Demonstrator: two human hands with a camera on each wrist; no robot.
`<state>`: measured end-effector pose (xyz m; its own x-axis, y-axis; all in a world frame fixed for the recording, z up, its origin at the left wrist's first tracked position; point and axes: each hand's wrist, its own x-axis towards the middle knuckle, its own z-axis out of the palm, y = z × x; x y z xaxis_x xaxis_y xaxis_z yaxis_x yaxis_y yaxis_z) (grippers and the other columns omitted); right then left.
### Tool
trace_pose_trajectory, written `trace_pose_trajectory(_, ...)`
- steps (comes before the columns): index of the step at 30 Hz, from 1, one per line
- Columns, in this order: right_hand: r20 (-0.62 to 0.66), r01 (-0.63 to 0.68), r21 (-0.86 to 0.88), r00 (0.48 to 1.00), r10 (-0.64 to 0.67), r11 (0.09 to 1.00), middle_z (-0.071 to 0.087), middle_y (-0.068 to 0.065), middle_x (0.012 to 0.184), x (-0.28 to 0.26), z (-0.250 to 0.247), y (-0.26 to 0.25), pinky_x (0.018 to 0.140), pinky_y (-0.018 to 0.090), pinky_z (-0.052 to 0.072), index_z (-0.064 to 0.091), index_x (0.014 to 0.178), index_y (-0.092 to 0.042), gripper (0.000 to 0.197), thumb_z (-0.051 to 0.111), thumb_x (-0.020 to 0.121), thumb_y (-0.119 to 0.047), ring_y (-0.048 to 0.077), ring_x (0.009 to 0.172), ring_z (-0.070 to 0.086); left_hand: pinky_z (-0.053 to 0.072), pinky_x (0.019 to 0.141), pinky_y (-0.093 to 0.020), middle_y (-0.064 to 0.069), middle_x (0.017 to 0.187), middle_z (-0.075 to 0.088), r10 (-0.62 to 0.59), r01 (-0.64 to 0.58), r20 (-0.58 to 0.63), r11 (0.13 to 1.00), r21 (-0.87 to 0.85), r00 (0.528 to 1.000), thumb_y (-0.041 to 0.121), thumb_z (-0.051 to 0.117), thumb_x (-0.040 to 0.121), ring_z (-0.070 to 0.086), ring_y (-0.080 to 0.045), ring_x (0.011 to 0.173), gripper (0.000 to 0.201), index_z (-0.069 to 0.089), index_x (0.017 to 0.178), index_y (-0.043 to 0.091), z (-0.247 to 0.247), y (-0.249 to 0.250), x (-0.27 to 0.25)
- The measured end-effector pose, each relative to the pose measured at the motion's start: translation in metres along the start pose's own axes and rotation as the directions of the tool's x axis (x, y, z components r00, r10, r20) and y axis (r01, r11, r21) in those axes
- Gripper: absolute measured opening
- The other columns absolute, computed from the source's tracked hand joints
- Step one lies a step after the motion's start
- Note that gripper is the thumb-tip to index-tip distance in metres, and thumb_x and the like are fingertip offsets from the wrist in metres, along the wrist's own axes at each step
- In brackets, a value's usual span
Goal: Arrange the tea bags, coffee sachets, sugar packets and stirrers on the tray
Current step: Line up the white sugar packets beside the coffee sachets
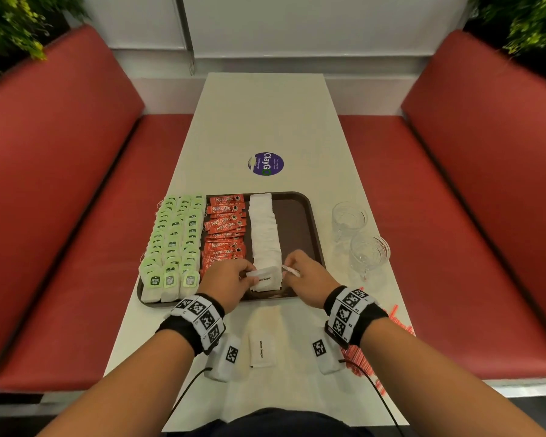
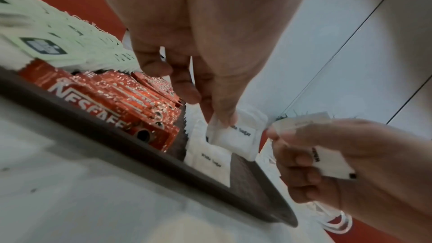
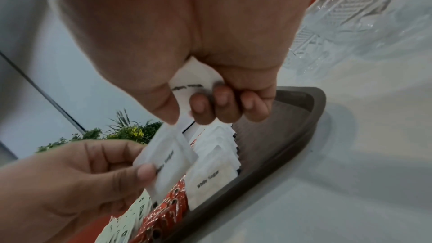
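Nearest me on the worktop [image 1: 297,127], one white sugar packet [image 1: 261,349] lies loose between my wrists, and a scatter of red stirrers [image 1: 360,362] sits just right of my right forearm. Next out, both hands meet over the near edge of the brown tray [image 1: 300,228]. My left hand [image 1: 230,280] pinches a sugar sachet [image 2: 236,136] by its corner, thumb and forefinger tight on it, just above the last packet of the white sugar row [image 1: 263,234]. My right hand [image 1: 303,272] has its fingers [image 3: 203,106] curled round a small stack of sugar packets [image 3: 191,82] (label partly readable in the right wrist view). Farther along the tray, left of the sugar row, runs a column of red coffee sachets [image 1: 223,231], then three columns of green tea bags [image 1: 174,241] at the left side. Two clear glasses [image 1: 360,238] stand on the worktop right of the tray. Beyond it, a round purple sticker [image 1: 265,164].
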<state>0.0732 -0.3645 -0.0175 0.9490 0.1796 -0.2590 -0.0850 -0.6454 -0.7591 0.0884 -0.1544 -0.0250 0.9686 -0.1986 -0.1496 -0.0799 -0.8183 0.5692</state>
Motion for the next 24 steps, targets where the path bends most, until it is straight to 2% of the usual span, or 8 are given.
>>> trace_pose_trajectory(3, -0.018, -0.058, 0.084, 0.998, 0.059, 0.995, 0.048, -0.002, 0.071, 0.000, -0.004, -0.002, 0.057, 0.027, 0.036, 0.039, 0.093, -0.017, 0.011, 0.047, 0.099, -0.021, 0.013, 0.059, 0.043, 0.046, 0.077, -0.027, 0.007, 0.098, 0.070, -0.023, 0.019, 0.035, 0.995, 0.103, 0.999, 0.037, 0.068, 0.091, 0.059, -0.013, 0.087, 0.020, 0.071, 0.108, 0.029, 0.007, -0.002, 0.007)
trace_pose_trajectory(5, -0.030, -0.061, 0.094, 0.998, 0.064, 0.994, 0.044, -0.002, 0.071, 0.001, -0.007, -0.004, 0.057, 0.028, 0.035, 0.038, 0.090, -0.015, 0.012, 0.043, 0.100, -0.020, 0.013, 0.060, 0.040, 0.048, 0.082, -0.028, 0.006, 0.103, 0.070, -0.015, 0.006, 0.059, 0.989, 0.149, 0.998, 0.040, 0.067, 0.091, 0.061, -0.014, 0.092, 0.023, 0.071, 0.110, 0.028, 0.012, 0.000, 0.011)
trace_pose_trajectory(8, -0.030, -0.067, 0.080, 0.997, 0.069, 0.995, 0.051, 0.000, 0.076, 0.005, -0.009, -0.002, 0.061, 0.030, 0.037, 0.048, 0.098, -0.006, 0.018, 0.040, 0.100, -0.021, 0.015, 0.066, 0.046, 0.050, 0.086, -0.032, 0.006, 0.101, 0.072, 0.008, -0.022, 0.056, 0.965, 0.263, 0.998, 0.046, 0.066, 0.090, 0.063, -0.017, 0.097, 0.025, 0.071, 0.109, 0.030, 0.019, 0.003, 0.016)
trace_pose_trajectory(10, -0.042, -0.060, 0.077, 0.997, 0.063, 0.995, 0.057, 0.000, 0.079, 0.008, -0.008, 0.001, 0.062, 0.031, 0.040, 0.053, 0.095, -0.010, 0.013, 0.044, 0.098, -0.019, 0.016, 0.070, 0.051, 0.048, 0.089, -0.034, 0.006, 0.097, 0.071, 0.001, -0.009, 0.025, 0.948, 0.317, 1.000, 0.049, 0.065, 0.089, 0.061, -0.018, 0.097, 0.025, 0.070, 0.107, 0.032, 0.022, 0.004, 0.017)
trace_pose_trajectory(14, -0.077, 0.003, 0.031, 0.997, -0.001, 1.000, 0.059, -0.002, 0.087, 0.014, -0.007, 0.009, 0.072, 0.031, 0.046, 0.056, 0.084, -0.026, 0.012, 0.057, 0.096, -0.023, 0.014, 0.077, 0.055, 0.046, 0.087, -0.037, 0.006, 0.089, 0.059, -0.033, 0.039, -0.026, 0.950, 0.311, 0.999, 0.052, 0.071, 0.082, 0.054, -0.017, 0.090, 0.025, 0.057, 0.093, 0.034, 0.024, 0.006, 0.018)
trace_pose_trajectory(18, -0.117, 0.033, 0.046, 0.993, -0.028, 0.998, 0.067, 0.003, 0.085, 0.019, -0.007, 0.014, 0.071, 0.026, 0.049, 0.067, 0.095, -0.022, 0.009, 0.061, 0.096, -0.028, 0.011, 0.072, 0.057, 0.044, 0.084, -0.035, 0.006, 0.087, 0.052, -0.054, 0.069, -0.053, 0.937, 0.342, 0.997, 0.055, 0.072, 0.080, 0.046, -0.018, 0.086, 0.033, 0.049, 0.088, 0.033, 0.025, 0.010, 0.017)
trace_pose_trajectory(21, -0.110, 0.005, 0.072, 0.994, 0.003, 0.997, 0.070, 0.002, 0.088, 0.023, -0.006, 0.017, 0.076, 0.033, 0.055, 0.065, 0.097, -0.021, 0.007, 0.063, 0.096, -0.028, 0.018, 0.080, 0.065, 0.043, 0.084, -0.035, 0.010, 0.087, 0.054, -0.006, 0.015, -0.028, 0.943, 0.332, 1.000, 0.053, 0.075, 0.077, 0.050, -0.017, 0.092, 0.035, 0.050, 0.091, 0.033, 0.020, 0.012, 0.020)
trace_pose_trajectory(24, -0.079, -0.003, 0.064, 0.997, 0.008, 0.998, 0.071, -0.004, 0.091, 0.025, -0.004, 0.019, 0.080, 0.033, 0.056, 0.064, 0.100, -0.025, 0.004, 0.063, 0.096, -0.026, 0.015, 0.085, 0.067, 0.046, 0.088, -0.034, 0.014, 0.100, 0.058, 0.073, -0.087, 0.074, 0.975, 0.204, 0.995, 0.048, 0.082, 0.072, 0.054, -0.013, 0.097, 0.047, 0.057, 0.109, 0.033, 0.015, 0.009, 0.025)
